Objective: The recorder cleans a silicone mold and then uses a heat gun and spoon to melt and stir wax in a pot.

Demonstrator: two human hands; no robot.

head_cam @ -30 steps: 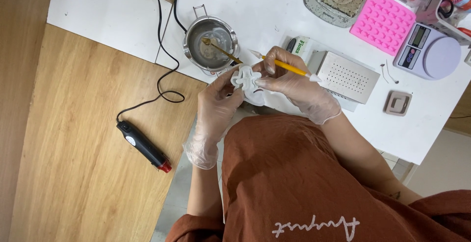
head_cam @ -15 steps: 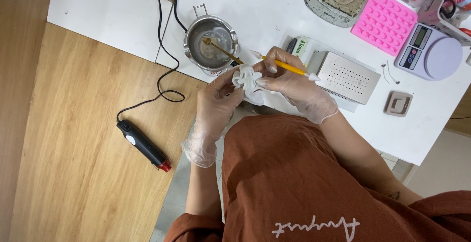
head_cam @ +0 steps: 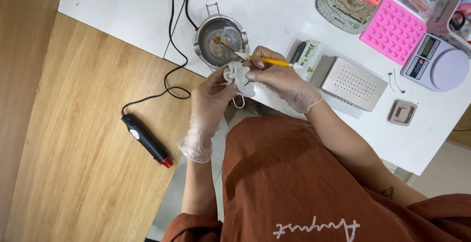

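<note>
A white table (head_cam: 274, 6) stands over a wood floor (head_cam: 73, 124); above its edge the left hand (head_cam: 211, 97) grips a white mould (head_cam: 237, 74), the right hand (head_cam: 279, 80) a yellow tool (head_cam: 272, 62).

Home craft bench: melting pot (head_cam: 219, 36), pink silicone mould (head_cam: 393, 27), scale (head_cam: 436, 61) (wood floor).

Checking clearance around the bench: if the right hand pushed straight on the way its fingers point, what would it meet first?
Probably the white flower-shaped piece that the right hand already touches, then the left hand behind it; depth is unclear.
</note>
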